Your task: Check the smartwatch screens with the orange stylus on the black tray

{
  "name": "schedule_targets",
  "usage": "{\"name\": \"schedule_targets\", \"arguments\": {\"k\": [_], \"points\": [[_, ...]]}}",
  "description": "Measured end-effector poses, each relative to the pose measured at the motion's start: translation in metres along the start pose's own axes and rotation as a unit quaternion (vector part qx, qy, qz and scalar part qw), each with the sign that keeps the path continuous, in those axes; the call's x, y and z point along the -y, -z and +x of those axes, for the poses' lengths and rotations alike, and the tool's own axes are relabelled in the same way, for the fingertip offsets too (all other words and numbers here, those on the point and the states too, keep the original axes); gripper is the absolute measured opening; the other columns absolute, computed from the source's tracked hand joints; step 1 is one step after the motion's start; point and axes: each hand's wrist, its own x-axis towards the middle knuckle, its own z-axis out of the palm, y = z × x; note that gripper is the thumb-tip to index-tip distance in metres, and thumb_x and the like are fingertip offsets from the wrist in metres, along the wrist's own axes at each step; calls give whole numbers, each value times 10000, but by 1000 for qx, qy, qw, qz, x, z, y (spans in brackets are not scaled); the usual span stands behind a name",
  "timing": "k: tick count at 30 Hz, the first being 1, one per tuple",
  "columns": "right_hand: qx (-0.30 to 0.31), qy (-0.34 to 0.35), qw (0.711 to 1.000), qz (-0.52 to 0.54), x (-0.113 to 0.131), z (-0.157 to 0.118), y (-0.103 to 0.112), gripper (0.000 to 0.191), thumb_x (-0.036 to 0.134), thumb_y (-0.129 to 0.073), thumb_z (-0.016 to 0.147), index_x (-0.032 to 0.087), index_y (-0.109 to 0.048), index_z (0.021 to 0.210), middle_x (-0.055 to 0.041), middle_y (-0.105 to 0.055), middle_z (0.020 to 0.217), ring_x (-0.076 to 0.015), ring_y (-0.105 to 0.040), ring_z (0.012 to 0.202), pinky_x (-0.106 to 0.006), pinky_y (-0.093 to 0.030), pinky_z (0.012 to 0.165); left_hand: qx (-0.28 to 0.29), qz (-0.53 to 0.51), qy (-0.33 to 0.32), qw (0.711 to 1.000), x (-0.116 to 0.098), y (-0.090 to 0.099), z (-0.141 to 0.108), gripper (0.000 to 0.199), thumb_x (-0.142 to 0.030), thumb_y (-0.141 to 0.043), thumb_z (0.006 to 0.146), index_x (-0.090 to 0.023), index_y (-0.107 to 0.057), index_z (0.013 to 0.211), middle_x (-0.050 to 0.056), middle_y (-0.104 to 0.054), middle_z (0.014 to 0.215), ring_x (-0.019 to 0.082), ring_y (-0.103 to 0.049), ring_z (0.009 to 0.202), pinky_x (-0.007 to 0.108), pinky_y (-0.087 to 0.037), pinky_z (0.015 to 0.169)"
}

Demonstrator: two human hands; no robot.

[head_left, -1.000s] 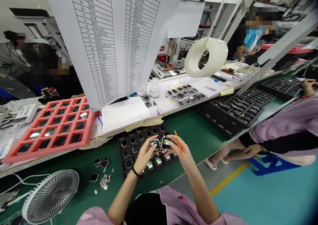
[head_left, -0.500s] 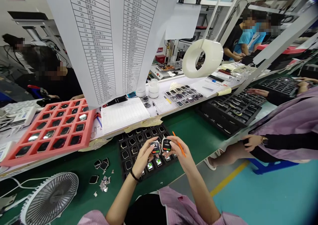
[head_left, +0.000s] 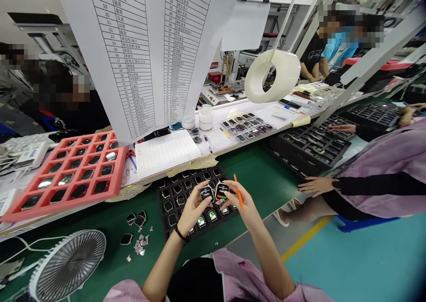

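Presently, L fingers: closed round L watch (head_left: pixel 206 194), thumb at its lower edge; L hand (head_left: pixel 195 206) wears dark band (head_left: pixel 181 235) at wrist.
R fingers: clamped on R watch (head_left: pixel 222 192); R hand (head_left: pixel 244 200) also has orange stick (head_left: pixel 238 192) tucked btwn fingers, slanting up.
Screens: both lit, dark bkgd w/ sm. text; R watch shows red/orange + green too; text too sm. to read.
Watch posn: side by side, above blk tray (head_left: pixel 199 234); can't tell if cases touch.
Blk tray: on green counter (head_left: pixel 246 160), rows of watches in compartments, a few near edge lit green/white.
L of blk tray: loose watches (head_left: pixel 140 218) + paper scraps (head_left: pixel 141 245), then white fan (head_left: pixel 73 262).
Raised shelf: red foam tray (head_left: pixel 124 173) w/ watches at L; ruled sheet (head_left: pixel 168 153), white jar (head_left: pixel 205 117), clear tray (head_left: pixel 246 138) w/ watches farther R.
Overhead: printed list (head_left: pixel 156 49) + tape roll (head_left: pixel 273 77), hanging.
R side: co-worker's hand (head_left: pixel 316 185) at counter edge, near dk trays (head_left: pixel 281 153).
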Motion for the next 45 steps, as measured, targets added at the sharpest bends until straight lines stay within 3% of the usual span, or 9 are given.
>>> {"name": "schedule_targets", "arguments": {"k": [4,7,11,17,25,31,38,42,45], "points": [[23,1,1000,7,-2,1,0,355,342,-706,766,262,-593,1093,-57,-610,1116,-160,-678,685,-314,-605,555,-13,6,-18,1000,1,1,1,501,-397,-641,812,-214,-489,1253,86,-587,1115,205,-566,946,309,-507,764],[29,2,1000,9,-3,2,1,370,326,-712,764,268,-584,1107,-61,-606,1138,-163,-683,706,-311,-606,577,-17,0,0,1000,-1,2,0,493,-436,-591,842,-220,-486,1272,79,-595,1071,176,-575,845,254,-494,636],[31,-2,999,9,-3,2,0,376,330,-719,758,254,-579,1100,-62,-615,1118,-167,-683,705,-314,-612,575,-30,5,22,999,-1,4,-1,493,-491,-492,884,-225,-484,1299,77,-589,1043,131,-549,680,201,-352,443],[-1,1,1000,-6,-2,2,-2,327,385,-682,781,230,-601,1059,-62,-636,1074,-147,-667,634,-310,-607,545,-35,6,27,999,3,4,1,482,-475,-536,863,-217,-512,1270,81,-593,1068,118,-524,657,202,-298,424],[-26,-13,999,-20,-3,2,-2,321,413,-710,755,219,-608,990,-52,-660,997,-132,-643,546,-280,-578,505,-27,-8,38,999,0,2,0,456,-497,-468,890,-195,-550,1220,81,-635,1047,142,-571,668,211,-329,464],[-43,1,998,-44,-4,0,0,232,428,-636,824,233,-647,947,-25,-665,829,-138,-626,580,-245,-545,496,-37,-8,46,998,0,1,1,418,-464,-481,889,-186,-594,1179,72,-660,972,130,-574,621,201,-299,447],[5,-16,999,-38,-6,3,6,332,391,-671,792,262,-607,1090,-69,-615,1151,-124,-634,577,-298,-572,536,-14,28,29,999,3,4,1,534,-421,-544,866,-222,-452,1353,72,-626,1014,85,-462,563,215,-376,486],[17,-18,999,-31,-5,2,7,416,364,-736,732,264,-586,1107,-85,-586,1186,-165,-668,663,-306,-575,559,-7,13,9,1000,3,4,1,585,-386,-617,823,-240,-430,1357,89,-597,1162,125,-556,713,221,-437,557],[-3,-27,999,-38,-3,1,5,377,367,-726,746,254,-593,1080,-83,-587,1173,-143,-656,621,-286,-552,543,-24,8,19,1000,4,3,1,526,-410,-603,828,-215,-488,1303,91,-621,1115,132,-573,711,204,-411,514]]}}
